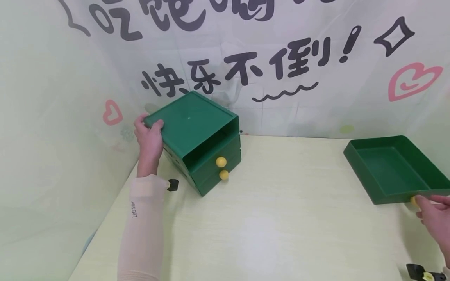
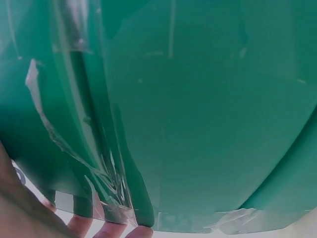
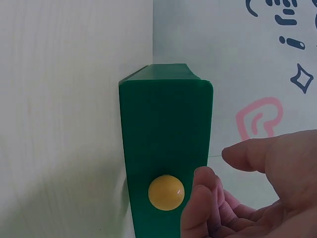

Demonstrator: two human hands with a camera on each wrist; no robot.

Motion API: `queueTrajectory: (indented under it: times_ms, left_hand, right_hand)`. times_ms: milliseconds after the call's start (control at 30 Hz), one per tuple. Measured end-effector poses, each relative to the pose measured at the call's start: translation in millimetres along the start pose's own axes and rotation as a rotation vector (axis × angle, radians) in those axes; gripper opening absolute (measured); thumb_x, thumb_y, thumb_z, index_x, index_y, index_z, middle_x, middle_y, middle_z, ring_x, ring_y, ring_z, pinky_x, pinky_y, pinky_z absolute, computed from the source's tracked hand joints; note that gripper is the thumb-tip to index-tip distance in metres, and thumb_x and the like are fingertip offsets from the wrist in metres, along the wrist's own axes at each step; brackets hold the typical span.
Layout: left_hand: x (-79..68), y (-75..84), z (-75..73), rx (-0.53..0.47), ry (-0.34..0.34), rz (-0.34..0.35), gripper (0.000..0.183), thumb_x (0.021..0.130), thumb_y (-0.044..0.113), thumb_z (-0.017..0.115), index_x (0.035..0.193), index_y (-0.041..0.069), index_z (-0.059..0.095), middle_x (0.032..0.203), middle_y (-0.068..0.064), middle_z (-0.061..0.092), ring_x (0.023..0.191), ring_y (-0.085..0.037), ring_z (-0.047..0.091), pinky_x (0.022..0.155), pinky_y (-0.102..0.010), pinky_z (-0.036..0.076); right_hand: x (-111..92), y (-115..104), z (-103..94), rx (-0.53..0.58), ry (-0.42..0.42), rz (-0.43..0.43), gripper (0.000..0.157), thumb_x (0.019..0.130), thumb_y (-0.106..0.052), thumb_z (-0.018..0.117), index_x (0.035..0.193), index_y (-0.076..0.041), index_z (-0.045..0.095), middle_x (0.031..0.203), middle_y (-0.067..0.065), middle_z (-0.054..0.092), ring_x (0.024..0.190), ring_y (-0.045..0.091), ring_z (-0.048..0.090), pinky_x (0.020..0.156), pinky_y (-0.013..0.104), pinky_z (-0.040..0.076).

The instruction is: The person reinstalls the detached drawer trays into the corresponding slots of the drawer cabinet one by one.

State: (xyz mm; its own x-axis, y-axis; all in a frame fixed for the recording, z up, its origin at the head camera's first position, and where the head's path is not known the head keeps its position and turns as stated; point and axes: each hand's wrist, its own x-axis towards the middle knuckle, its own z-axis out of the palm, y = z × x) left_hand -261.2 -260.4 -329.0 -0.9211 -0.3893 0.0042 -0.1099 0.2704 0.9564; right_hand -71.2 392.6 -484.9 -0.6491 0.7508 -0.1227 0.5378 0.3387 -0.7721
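A green drawer cabinet (image 1: 193, 121) stands at an angle on the left side of the table. Its top slot is vacant, and two lower drawers with yellow knobs (image 1: 221, 162) face front right. My left hand (image 1: 149, 140) grips the cabinet's back left corner, thumb on top; the left wrist view shows fingertips at the edge of a green panel with clear tape. At the far right lies a pulled-out green drawer (image 1: 365, 175). Beside its front, my right hand (image 3: 257, 188) has its fingers close to the yellow knob (image 3: 166, 192), its thumb apart.
The pale wooden table (image 1: 281, 218) runs back to a white printed cloth (image 1: 316, 113) with dark lettering and pink hearts. Another pale cloth (image 1: 63, 136) hangs along the left side. Dark wrist-camera parts (image 1: 172, 185) stick out by the left sleeve.
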Motion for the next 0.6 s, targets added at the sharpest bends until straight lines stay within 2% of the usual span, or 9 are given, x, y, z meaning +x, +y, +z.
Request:
queueTrajectory:
  times_ms: [100, 133, 200, 267, 367, 600]
  left_hand:
    - [0.5, -1.0, 0.1, 0.000, 0.004, 0.002, 0.057, 0.100, 0.044, 0.044, 0.150, 0.030, 0.020, 0.155, -0.006, 0.019, 0.135, -0.023, 0.029, 0.115, -0.038, 0.030]
    - [0.7, -1.1, 0.2, 0.000, 0.005, 0.002, 0.057, 0.100, 0.044, 0.044, 0.150, 0.029, 0.020, 0.155, -0.006, 0.019, 0.134, -0.023, 0.030, 0.115, -0.038, 0.030]
    - [0.9, -1.2, 0.3, 0.000, 0.009, 0.005, 0.057, 0.100, 0.043, 0.044, 0.150, 0.029, 0.021, 0.155, -0.007, 0.019, 0.134, -0.023, 0.030, 0.115, -0.038, 0.030]
    - [1.3, -1.1, 0.5, 0.001, 0.010, 0.006, 0.057, 0.100, 0.044, 0.044, 0.150, 0.029, 0.020, 0.155, -0.007, 0.019, 0.134, -0.024, 0.030, 0.115, -0.038, 0.030]
    - [1.0, -0.7, 0.6, 0.000, 0.012, 0.007, 0.056, 0.100, 0.043, 0.044, 0.150, 0.029, 0.021, 0.156, -0.007, 0.019, 0.134, -0.024, 0.030, 0.115, -0.038, 0.030]
    - [0.2, -0.9, 1.5, -0.006, 0.010, 0.002, 0.058, 0.100, 0.042, 0.045, 0.151, 0.027, 0.020, 0.155, -0.008, 0.019, 0.135, -0.024, 0.031, 0.115, -0.038, 0.031]
  right_hand:
    - [-33.0, -34.2, -6.5, -0.037, -0.021, 0.040, 0.029, 0.100, -0.030, 0.049, 0.118, -0.007, 0.048, 0.055, -0.027, 0.040, 0.042, -0.006, 0.045, 0.045, 0.019, 0.041]
    - [-38.1, -39.4, -7.7, -0.047, -0.027, 0.045, 0.038, 0.100, -0.029, 0.049, 0.121, 0.002, 0.046, 0.055, -0.025, 0.041, 0.042, -0.005, 0.045, 0.046, 0.018, 0.040]
    - [-42.3, -42.0, -8.3, -0.056, -0.037, 0.051, 0.044, 0.100, -0.029, 0.049, 0.125, 0.007, 0.043, 0.054, -0.024, 0.041, 0.041, -0.004, 0.046, 0.046, 0.019, 0.040]
    - [-39.8, -38.4, -7.1, -0.063, -0.053, 0.062, 0.045, 0.100, -0.030, 0.049, 0.125, 0.008, 0.043, 0.053, -0.022, 0.042, 0.042, -0.002, 0.047, 0.046, 0.021, 0.042]
    - [-33.0, -31.0, -4.9, -0.081, -0.073, 0.060, 0.061, 0.100, -0.030, 0.048, 0.140, 0.013, 0.031, 0.057, -0.019, 0.044, 0.043, 0.000, 0.048, 0.046, 0.023, 0.043]
    - [-25.2, -21.7, -2.2, -0.102, -0.104, 0.068, 0.065, 0.099, -0.027, 0.047, 0.144, 0.014, 0.026, 0.058, -0.017, 0.046, 0.044, 0.003, 0.051, 0.046, 0.026, 0.045]
